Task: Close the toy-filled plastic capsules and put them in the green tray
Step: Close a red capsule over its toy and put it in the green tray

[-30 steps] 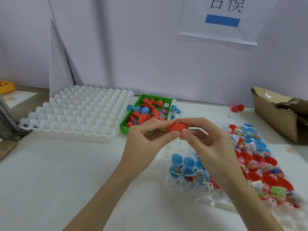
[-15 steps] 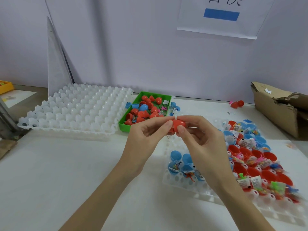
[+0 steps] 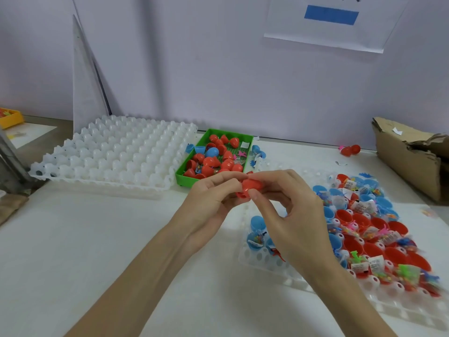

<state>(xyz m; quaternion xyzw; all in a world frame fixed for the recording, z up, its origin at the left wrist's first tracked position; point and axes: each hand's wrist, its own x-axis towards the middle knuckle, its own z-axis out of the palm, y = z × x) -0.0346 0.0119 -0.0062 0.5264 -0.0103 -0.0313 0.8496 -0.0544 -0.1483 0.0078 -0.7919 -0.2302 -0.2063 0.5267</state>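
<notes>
Currently both hands are up at mid-table, working one red capsule (image 3: 250, 188) between them. Left hand (image 3: 211, 203) has fingers curled around the capsule's left side, thumb on top. Right hand (image 3: 289, 215) pinches the right side with thumb and forefinger; other fingers loosely curled, holding nothing else. Capsule is off the table, just near of the green tray (image 3: 187, 177). Can't tell whether the two halves are fully seated; the seam is partly hidden by fingers.

Green tray sits far of the hands, centre of the table, and holds a pile of red capsules plus one blue capsule (image 3: 211, 152) and a few loose small toys. A few blue halves (image 3: 200, 149) lie just outside its left wall, more blue bits beside its right wall.

White holder tray (image 3: 267, 261) is on the right, near side, partly under the right forearm. It carries open red halves (image 3: 393, 254) and open blue halves (image 3: 257, 222), many with bagged toys in them.

Empty white cell tray (image 3: 116, 154) lies left of the green tray, touching or nearly touching it. Cardboard box (image 3: 408, 161) at far right. Two loose red pieces (image 3: 349, 149) near the far wall, well apart from everything else. Yellow bin (image 3: 9, 117) at the far left edge.
</notes>
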